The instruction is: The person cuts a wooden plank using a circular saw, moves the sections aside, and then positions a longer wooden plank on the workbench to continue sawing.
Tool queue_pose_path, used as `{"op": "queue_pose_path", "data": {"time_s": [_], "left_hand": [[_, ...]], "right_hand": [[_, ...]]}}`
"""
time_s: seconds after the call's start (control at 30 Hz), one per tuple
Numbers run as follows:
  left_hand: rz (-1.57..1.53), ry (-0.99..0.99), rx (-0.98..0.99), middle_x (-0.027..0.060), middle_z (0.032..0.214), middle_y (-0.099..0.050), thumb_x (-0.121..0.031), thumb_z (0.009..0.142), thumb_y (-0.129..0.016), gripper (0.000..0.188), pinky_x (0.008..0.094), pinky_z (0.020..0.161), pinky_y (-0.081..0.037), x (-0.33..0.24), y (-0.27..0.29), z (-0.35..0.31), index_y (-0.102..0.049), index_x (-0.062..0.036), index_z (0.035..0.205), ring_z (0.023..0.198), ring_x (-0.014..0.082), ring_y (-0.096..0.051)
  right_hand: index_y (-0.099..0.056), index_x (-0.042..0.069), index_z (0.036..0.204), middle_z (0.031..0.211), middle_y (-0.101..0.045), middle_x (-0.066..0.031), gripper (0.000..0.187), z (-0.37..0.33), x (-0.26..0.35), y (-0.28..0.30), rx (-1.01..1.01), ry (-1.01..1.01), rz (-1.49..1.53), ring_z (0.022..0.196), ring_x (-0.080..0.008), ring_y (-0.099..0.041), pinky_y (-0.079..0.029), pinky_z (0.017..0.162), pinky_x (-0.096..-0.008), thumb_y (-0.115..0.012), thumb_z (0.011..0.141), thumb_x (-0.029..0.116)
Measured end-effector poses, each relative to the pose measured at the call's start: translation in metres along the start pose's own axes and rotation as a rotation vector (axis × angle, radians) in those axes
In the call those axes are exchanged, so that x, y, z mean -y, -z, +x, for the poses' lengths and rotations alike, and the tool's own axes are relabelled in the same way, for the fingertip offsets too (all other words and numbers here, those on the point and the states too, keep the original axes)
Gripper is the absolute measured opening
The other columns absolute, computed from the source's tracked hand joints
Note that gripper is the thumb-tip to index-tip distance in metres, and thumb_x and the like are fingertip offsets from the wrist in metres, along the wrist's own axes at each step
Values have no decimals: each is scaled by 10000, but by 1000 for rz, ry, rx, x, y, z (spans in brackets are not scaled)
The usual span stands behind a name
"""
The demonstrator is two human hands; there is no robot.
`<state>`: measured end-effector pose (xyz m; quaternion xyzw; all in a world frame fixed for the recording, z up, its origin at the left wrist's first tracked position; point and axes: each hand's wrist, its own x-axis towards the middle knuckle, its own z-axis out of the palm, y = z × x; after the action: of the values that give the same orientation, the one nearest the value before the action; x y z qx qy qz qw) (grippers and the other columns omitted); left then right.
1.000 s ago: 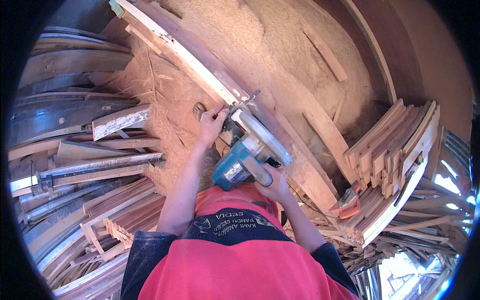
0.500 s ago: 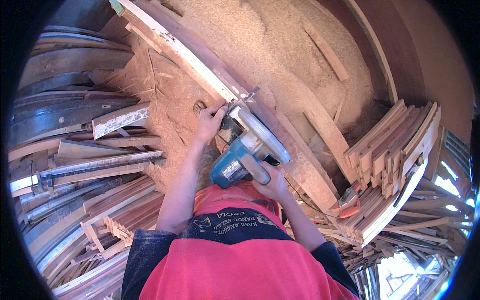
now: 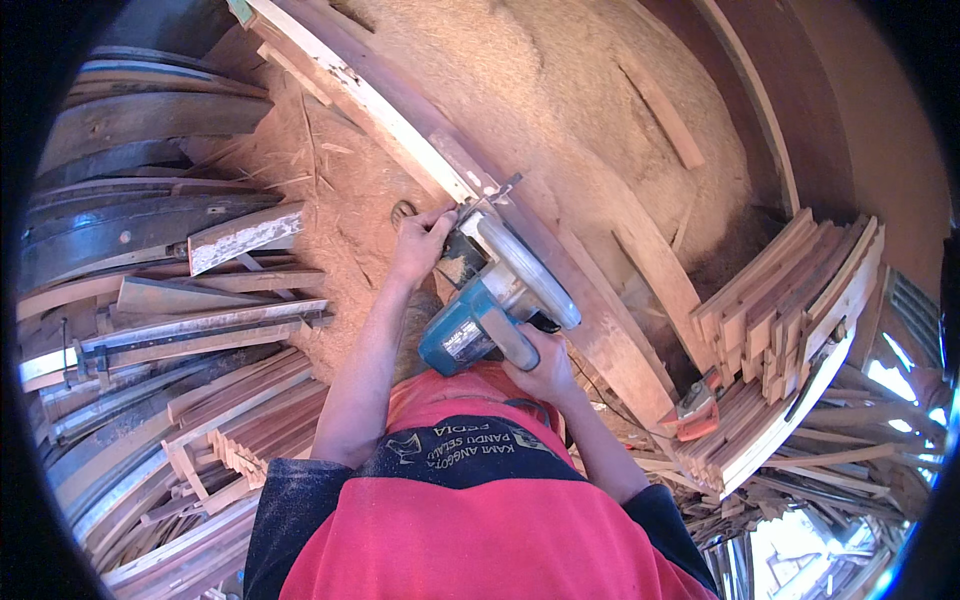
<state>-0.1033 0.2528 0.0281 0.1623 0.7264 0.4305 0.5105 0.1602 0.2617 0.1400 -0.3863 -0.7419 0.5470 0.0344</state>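
A circular saw [image 3: 465, 325] with a blue-green motor housing and a pale blade guard rests across a long wooden plank [image 3: 610, 335]. My right hand [image 3: 545, 368] is wrapped round its rear handle. At the saw's front, my left hand [image 3: 425, 240] pinches the metal edge guide [image 3: 490, 195], close to the end of a narrow pale board [image 3: 400, 125]. That board lies along the plank's left side and runs away to the upper left. The guard hides the blade, and my left fingertips are partly hidden at the guide.
Stacked cut boards [image 3: 780, 310] stand at the right, with a red-and-grey power tool [image 3: 695, 405] beside them. Long planks and curved boards [image 3: 150, 225] crowd the left. Sawdust [image 3: 560, 100] covers the floor, where a loose strip [image 3: 662, 115] lies. A cord [image 3: 605, 395] trails right of the saw.
The surroundings have shifted very slightly to the right in view. Both hands keep their grip, and the saw shows no clear movement along the board.
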Motion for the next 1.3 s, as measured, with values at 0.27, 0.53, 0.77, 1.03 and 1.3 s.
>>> {"op": "queue_pose_path", "data": {"time_s": [0.27, 0.53, 0.77, 1.03, 1.3], "left_hand": [[12, -2, 14, 135, 1090, -743, -269, 962, -627, 430, 275, 902, -511, -2, 10, 11, -674, 64, 1230, 985, 142, -663], [-36, -9, -7, 130, 1073, -745, -271, 952, -632, 430, 275, 890, -516, -2, 16, 20, -681, 62, 1221, 969, 138, -666], [-41, -2, -15, 118, 1040, -753, -254, 942, -648, 399, 273, 871, -516, -7, 23, 28, -697, 33, 1215, 933, 130, -664], [82, -63, -2, 87, 1097, -733, -225, 989, -618, 375, 266, 889, -510, 2, 37, 42, -682, 51, 1235, 969, 129, -647], [49, -12, 9, 95, 1088, -734, -222, 994, -614, 371, 267, 883, -515, -21, 41, 43, -681, 52, 1236, 959, 130, -648]], "right_hand": [[-651, 0, 1116, 955, -702, -202, 478, 11, 5, -4, -3, -2, -2, 876, -380, -707, -558, 778, -429, -794, 682, 136], [-654, -7, 1126, 958, -709, -223, 485, 22, 10, -7, 7, -21, -6, 876, -388, -711, -563, 787, -438, -796, 687, 143], [-647, -52, 1126, 987, -707, -261, 510, 31, 9, -11, -9, 14, -19, 899, -397, -716, -570, 821, -436, -805, 682, 143], [-649, 2, 1068, 871, -680, -194, 423, 44, 18, -16, -75, 68, 28, 793, -381, -689, -542, 713, -427, -756, 676, 118], [-648, 6, 1051, 842, -674, -203, 409, 57, 30, -17, -84, 49, 33, 772, -386, -685, -534, 689, -430, -758, 672, 115]]}}
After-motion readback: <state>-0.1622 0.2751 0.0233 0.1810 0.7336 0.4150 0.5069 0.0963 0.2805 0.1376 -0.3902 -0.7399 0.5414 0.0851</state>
